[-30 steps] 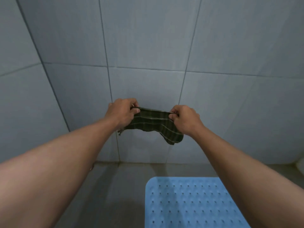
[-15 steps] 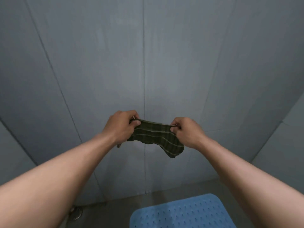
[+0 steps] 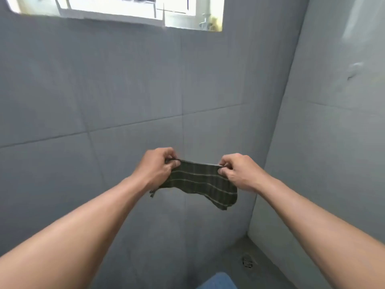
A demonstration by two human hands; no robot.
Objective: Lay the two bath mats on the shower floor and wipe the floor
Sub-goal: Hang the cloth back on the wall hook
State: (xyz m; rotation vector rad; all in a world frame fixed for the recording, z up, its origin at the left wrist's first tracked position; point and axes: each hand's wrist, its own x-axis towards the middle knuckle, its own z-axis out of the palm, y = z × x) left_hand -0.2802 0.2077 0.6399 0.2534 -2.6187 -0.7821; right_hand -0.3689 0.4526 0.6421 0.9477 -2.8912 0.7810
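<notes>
A small dark green cloth (image 3: 200, 182) with pale stripes hangs stretched between both hands at chest height in front of the grey tiled wall. My left hand (image 3: 157, 168) pinches its left top corner. My right hand (image 3: 239, 172) pinches its right top corner. The cloth's lower right end droops below my right hand. Only a corner of the blue bath mat (image 3: 218, 281) shows on the floor at the bottom edge. A second mat is not in view.
Grey tiled walls meet in a corner (image 3: 270, 142) to the right. A bright window (image 3: 125, 9) sits high on the far wall. A floor drain (image 3: 247, 262) lies near the right wall, beyond the mat.
My view has tilted up and turned: the window has come into sight and most of the blue mat has left the frame. Both hands keep the same grip on the cloth.
</notes>
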